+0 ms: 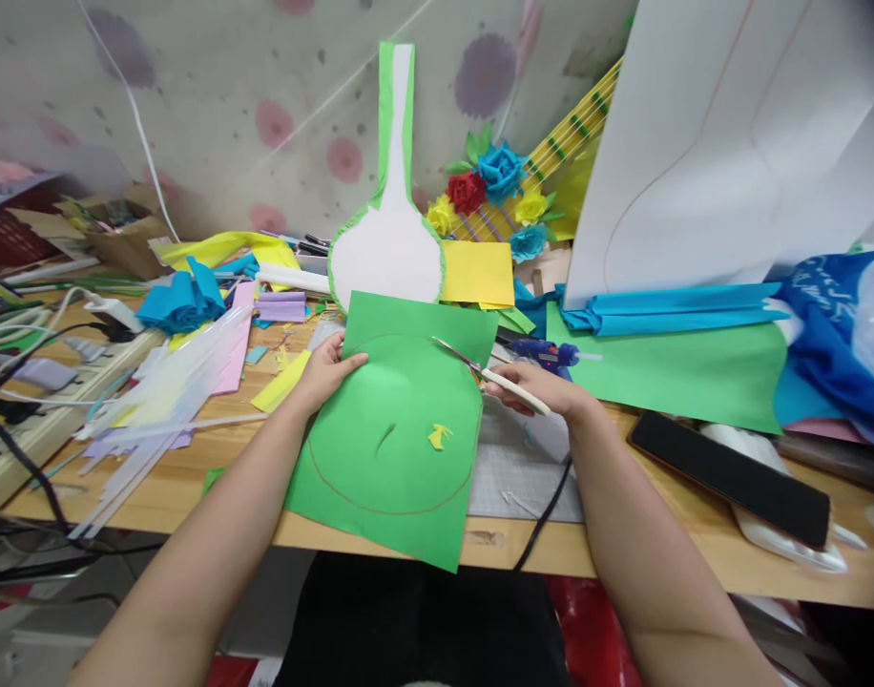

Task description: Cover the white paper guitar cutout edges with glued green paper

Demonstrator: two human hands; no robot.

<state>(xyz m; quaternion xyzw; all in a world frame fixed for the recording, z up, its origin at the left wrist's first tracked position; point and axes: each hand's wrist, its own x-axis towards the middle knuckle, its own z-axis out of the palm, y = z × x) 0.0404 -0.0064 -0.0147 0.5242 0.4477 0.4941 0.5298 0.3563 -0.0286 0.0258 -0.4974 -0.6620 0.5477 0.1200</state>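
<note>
My left hand (328, 370) pinches the left edge of a green paper sheet (401, 401), thumb on top. A large rounded outline is drawn on the sheet, and a yellow paper scrap (439, 437) and a thin green sliver lie on it. My right hand (529, 384) grips white-handled scissors (472, 364) at the sheet's right edge. Their blades point up and left over the paper; whether the edge lies between them I cannot make out. Behind the sheet stands a white guitar-shaped cutout (388, 256) with green paper along its border.
A blue glue gun (544, 353) lies right of the scissors. A black phone (730, 475) rests at the right, glue sticks (161, 401) and a power strip (57, 420) at the left. Paper flowers (500, 170) and a large white board (701, 143) stand behind.
</note>
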